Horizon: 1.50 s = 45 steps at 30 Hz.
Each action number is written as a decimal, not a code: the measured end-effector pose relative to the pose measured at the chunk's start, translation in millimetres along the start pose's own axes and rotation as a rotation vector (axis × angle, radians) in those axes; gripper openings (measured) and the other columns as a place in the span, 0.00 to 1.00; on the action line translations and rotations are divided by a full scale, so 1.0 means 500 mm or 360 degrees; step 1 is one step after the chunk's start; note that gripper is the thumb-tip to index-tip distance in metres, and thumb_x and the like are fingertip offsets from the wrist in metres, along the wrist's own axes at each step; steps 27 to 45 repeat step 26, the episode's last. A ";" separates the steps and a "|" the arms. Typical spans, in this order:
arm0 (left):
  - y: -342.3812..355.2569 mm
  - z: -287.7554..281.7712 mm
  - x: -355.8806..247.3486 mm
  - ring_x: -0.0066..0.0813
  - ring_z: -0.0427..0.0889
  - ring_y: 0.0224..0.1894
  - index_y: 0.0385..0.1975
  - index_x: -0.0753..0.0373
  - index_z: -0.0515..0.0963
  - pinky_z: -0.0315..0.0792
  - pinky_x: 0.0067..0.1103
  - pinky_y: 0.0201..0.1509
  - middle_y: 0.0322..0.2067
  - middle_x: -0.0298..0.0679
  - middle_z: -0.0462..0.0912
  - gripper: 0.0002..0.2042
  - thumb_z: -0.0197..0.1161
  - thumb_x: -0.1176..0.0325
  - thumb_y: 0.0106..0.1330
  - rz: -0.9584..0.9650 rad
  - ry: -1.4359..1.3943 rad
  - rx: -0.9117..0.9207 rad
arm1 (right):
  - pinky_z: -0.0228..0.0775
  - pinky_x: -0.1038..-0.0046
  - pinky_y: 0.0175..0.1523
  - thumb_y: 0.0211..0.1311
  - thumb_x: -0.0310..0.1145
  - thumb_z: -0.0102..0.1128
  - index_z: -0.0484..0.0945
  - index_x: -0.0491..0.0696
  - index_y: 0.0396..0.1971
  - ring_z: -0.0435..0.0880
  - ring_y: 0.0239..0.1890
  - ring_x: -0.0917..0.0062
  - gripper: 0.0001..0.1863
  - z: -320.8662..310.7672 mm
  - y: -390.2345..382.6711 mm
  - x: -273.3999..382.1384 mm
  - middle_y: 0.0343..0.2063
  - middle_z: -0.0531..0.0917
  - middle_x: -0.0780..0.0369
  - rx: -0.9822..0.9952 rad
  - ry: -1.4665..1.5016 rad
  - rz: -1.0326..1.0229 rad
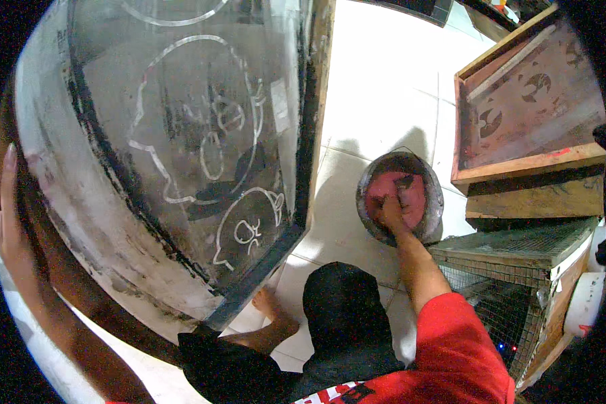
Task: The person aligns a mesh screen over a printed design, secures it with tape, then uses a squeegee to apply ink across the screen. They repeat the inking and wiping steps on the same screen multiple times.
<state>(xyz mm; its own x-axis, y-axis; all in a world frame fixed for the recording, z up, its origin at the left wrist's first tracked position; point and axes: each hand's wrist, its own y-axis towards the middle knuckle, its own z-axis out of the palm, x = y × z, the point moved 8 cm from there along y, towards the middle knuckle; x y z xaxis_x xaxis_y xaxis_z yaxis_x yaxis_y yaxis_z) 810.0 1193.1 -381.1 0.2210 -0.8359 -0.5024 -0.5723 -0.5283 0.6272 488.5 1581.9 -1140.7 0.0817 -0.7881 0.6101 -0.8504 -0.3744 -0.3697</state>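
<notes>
A large screen-printing frame (310, 135) leans at the left, its dark mesh marked with pale outlines of a helmet-like shape and a smaller bird-like face. My left hand (10, 202) lies along its outer left side, fingers stretched out and touching it. At the centre right a worn round bucket (365, 219) with a thin wire handle holds pinkish-red stuff (416, 202). My right hand (389, 212) reaches down into the bucket, the arm in a red sleeve. Its fingers are hidden there, and I cannot tell whether they hold anything. A dark patch shows beside them.
A wooden-framed printing screen (525, 168) with dark printed shapes rests at the upper right. Below it stands a wire-mesh cage (512, 259), with a white container (584, 303) beside it. Black cloth (343, 310) bulges up in front of me. White tiles (337, 229) cover the floor.
</notes>
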 end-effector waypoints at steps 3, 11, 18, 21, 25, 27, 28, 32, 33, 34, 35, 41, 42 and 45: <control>-0.004 -0.015 0.018 0.37 0.74 0.65 0.70 0.71 0.67 0.67 0.31 0.70 0.66 0.52 0.73 0.31 0.63 0.57 0.74 0.0053 0.0056 -0.0011 | 0.79 0.55 0.55 0.67 0.41 0.60 0.85 0.42 0.49 0.86 0.51 0.51 0.19 -0.010 0.015 -0.023 0.45 0.88 0.46 -0.0140 0.0798 0.0152; 0.003 -0.038 0.036 0.37 0.73 0.67 0.67 0.68 0.73 0.62 0.30 0.73 0.67 0.50 0.73 0.25 0.57 0.58 0.77 0.0213 0.0219 -0.0023 | 0.71 0.57 0.65 0.65 0.40 0.64 0.78 0.45 0.60 0.84 0.56 0.52 0.26 -0.165 -0.057 0.126 0.50 0.87 0.49 -0.0269 0.0760 -0.0018; 0.010 -0.040 0.032 0.37 0.72 0.70 0.64 0.65 0.78 0.59 0.28 0.76 0.67 0.49 0.74 0.22 0.52 0.60 0.79 0.0430 0.0525 0.0019 | 0.68 0.58 0.69 0.69 0.47 0.62 0.78 0.47 0.61 0.82 0.58 0.49 0.26 -0.217 -0.115 0.194 0.54 0.85 0.48 -0.0468 0.0080 -0.0185; 0.010 -0.037 0.047 0.37 0.71 0.70 0.64 0.64 0.79 0.58 0.28 0.77 0.68 0.48 0.73 0.21 0.53 0.59 0.79 0.0272 0.0247 -0.0020 | 0.68 0.58 0.69 0.71 0.49 0.60 0.80 0.45 0.58 0.82 0.58 0.50 0.25 -0.207 -0.095 0.146 0.55 0.85 0.47 -0.0593 0.0124 -0.0079; 0.013 -0.035 0.079 0.37 0.71 0.71 0.67 0.59 0.77 0.57 0.28 0.77 0.69 0.47 0.73 0.22 0.56 0.57 0.77 -0.0009 -0.0101 -0.0060 | 0.69 0.57 0.68 0.73 0.50 0.58 0.80 0.41 0.56 0.81 0.60 0.52 0.27 -0.200 -0.112 0.083 0.55 0.84 0.46 -0.1028 0.0187 0.0187; 0.012 -0.037 0.084 0.37 0.71 0.71 0.67 0.59 0.77 0.57 0.28 0.77 0.69 0.47 0.73 0.22 0.56 0.57 0.77 -0.0038 -0.0098 -0.0096 | 0.69 0.57 0.68 0.73 0.50 0.59 0.80 0.40 0.57 0.81 0.60 0.52 0.28 -0.203 -0.124 0.069 0.55 0.84 0.45 -0.1242 0.0197 0.0226; 0.012 -0.037 0.084 0.37 0.71 0.71 0.67 0.59 0.77 0.57 0.28 0.77 0.69 0.47 0.73 0.22 0.56 0.57 0.77 -0.0038 -0.0098 -0.0096 | 0.69 0.57 0.68 0.73 0.50 0.59 0.80 0.40 0.57 0.81 0.60 0.52 0.28 -0.203 -0.124 0.069 0.55 0.84 0.45 -0.1242 0.0197 0.0226; 0.012 -0.037 0.084 0.37 0.71 0.71 0.67 0.59 0.77 0.57 0.28 0.77 0.69 0.47 0.73 0.22 0.56 0.57 0.77 -0.0038 -0.0098 -0.0096 | 0.69 0.57 0.68 0.73 0.50 0.59 0.80 0.40 0.57 0.81 0.60 0.52 0.28 -0.203 -0.124 0.069 0.55 0.84 0.45 -0.1242 0.0197 0.0226; 0.012 -0.037 0.084 0.37 0.71 0.71 0.67 0.59 0.77 0.57 0.28 0.77 0.69 0.47 0.73 0.22 0.56 0.57 0.77 -0.0038 -0.0098 -0.0096 | 0.69 0.57 0.68 0.73 0.50 0.59 0.80 0.40 0.57 0.81 0.60 0.52 0.28 -0.203 -0.124 0.069 0.55 0.84 0.45 -0.1242 0.0197 0.0226; 0.012 -0.037 0.084 0.37 0.71 0.71 0.67 0.59 0.77 0.57 0.28 0.77 0.69 0.47 0.73 0.22 0.56 0.57 0.77 -0.0038 -0.0098 -0.0096 | 0.69 0.57 0.68 0.73 0.50 0.59 0.80 0.40 0.57 0.81 0.60 0.52 0.28 -0.203 -0.124 0.069 0.55 0.84 0.45 -0.1242 0.0197 0.0226; 0.012 -0.037 0.084 0.37 0.71 0.71 0.67 0.59 0.77 0.57 0.28 0.77 0.69 0.47 0.73 0.22 0.56 0.57 0.77 -0.0038 -0.0098 -0.0096 | 0.69 0.57 0.68 0.73 0.50 0.59 0.80 0.40 0.57 0.81 0.60 0.52 0.28 -0.203 -0.124 0.069 0.55 0.84 0.45 -0.1242 0.0197 0.0226; 0.012 -0.037 0.084 0.37 0.71 0.71 0.67 0.59 0.77 0.57 0.28 0.77 0.69 0.47 0.73 0.22 0.56 0.57 0.77 -0.0038 -0.0098 -0.0096 | 0.69 0.57 0.68 0.73 0.50 0.59 0.80 0.40 0.57 0.81 0.60 0.52 0.28 -0.203 -0.124 0.069 0.55 0.84 0.45 -0.1242 0.0197 0.0226; 0.012 -0.037 0.084 0.37 0.71 0.71 0.67 0.59 0.77 0.57 0.28 0.77 0.69 0.47 0.73 0.22 0.56 0.57 0.77 -0.0038 -0.0098 -0.0096 | 0.69 0.57 0.68 0.73 0.50 0.59 0.80 0.40 0.57 0.81 0.60 0.52 0.28 -0.203 -0.124 0.069 0.55 0.84 0.45 -0.1242 0.0197 0.0226; 0.012 -0.037 0.084 0.37 0.71 0.71 0.67 0.59 0.77 0.57 0.28 0.77 0.69 0.47 0.73 0.22 0.56 0.57 0.77 -0.0038 -0.0098 -0.0096 | 0.69 0.57 0.68 0.73 0.50 0.59 0.80 0.40 0.57 0.81 0.60 0.52 0.28 -0.203 -0.124 0.069 0.55 0.84 0.45 -0.1242 0.0197 0.0226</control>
